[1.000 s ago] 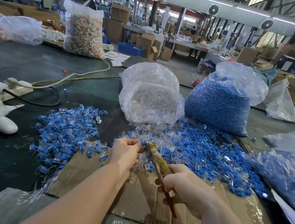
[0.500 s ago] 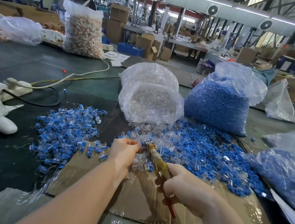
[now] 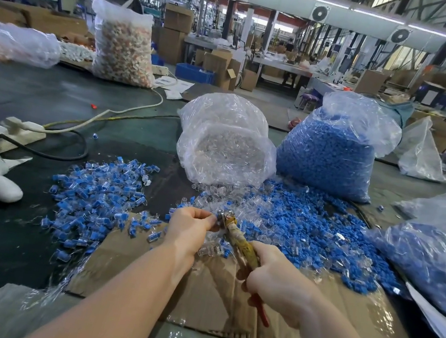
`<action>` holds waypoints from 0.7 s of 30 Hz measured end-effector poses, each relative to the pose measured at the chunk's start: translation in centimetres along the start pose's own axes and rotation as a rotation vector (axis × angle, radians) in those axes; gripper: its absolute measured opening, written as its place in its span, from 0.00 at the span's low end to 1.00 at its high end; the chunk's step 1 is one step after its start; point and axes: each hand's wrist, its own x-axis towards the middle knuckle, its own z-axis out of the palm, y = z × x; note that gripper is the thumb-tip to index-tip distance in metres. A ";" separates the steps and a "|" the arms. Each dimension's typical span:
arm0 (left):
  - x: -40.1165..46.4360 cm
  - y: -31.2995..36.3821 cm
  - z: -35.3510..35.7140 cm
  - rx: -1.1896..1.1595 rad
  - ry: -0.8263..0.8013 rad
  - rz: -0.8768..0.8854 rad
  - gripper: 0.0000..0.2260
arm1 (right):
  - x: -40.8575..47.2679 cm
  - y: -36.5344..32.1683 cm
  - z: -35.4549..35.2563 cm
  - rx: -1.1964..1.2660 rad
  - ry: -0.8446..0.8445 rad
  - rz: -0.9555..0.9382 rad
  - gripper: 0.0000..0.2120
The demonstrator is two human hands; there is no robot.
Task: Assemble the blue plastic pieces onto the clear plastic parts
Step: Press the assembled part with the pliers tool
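Head camera, looking down at your hands. Your right hand (image 3: 275,287) is wrapped around the handles of a pair of pliers (image 3: 241,245), grubby yellow tape on the upper part and a red handle tip poking out below your palm. The metal nose points up and left, right at your left hand (image 3: 191,227). That hand's fingers are curled with the fingertips bunched against the pliers' nose; they seem to pinch something small there, but you can't tell what, it's too tiny and hidden.

I'll use the sheet of cardboard (image 3: 212,294) under your hands as the landmark. Off its far-right corner sits the loose heap of blue pieces (image 3: 309,227), with clear parts (image 3: 216,200) mixed in along its near-left side, just past your left fingers. Off its left edge there's a separate pile of put-together pieces (image 3: 99,195), blue and clear joined. Further back from the cardboard, a clear bag of clear parts (image 3: 228,146) lies with its mouth open toward you, and just right of it stands a bag of blue pieces (image 3: 333,155). To the right of the cardboard, another bag of blue stuff (image 3: 437,255). Well off to the left, a power strip (image 3: 20,129) with a white cable (image 3: 125,111).
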 end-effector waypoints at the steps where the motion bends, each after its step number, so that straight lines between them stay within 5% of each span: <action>1: 0.0 0.0 0.0 0.002 0.003 0.001 0.06 | -0.1 0.0 0.0 -0.005 0.006 -0.001 0.12; 21: 0.3 -0.8 0.2 0.017 0.034 0.036 0.02 | -0.4 0.6 -0.1 0.034 -0.030 0.069 0.12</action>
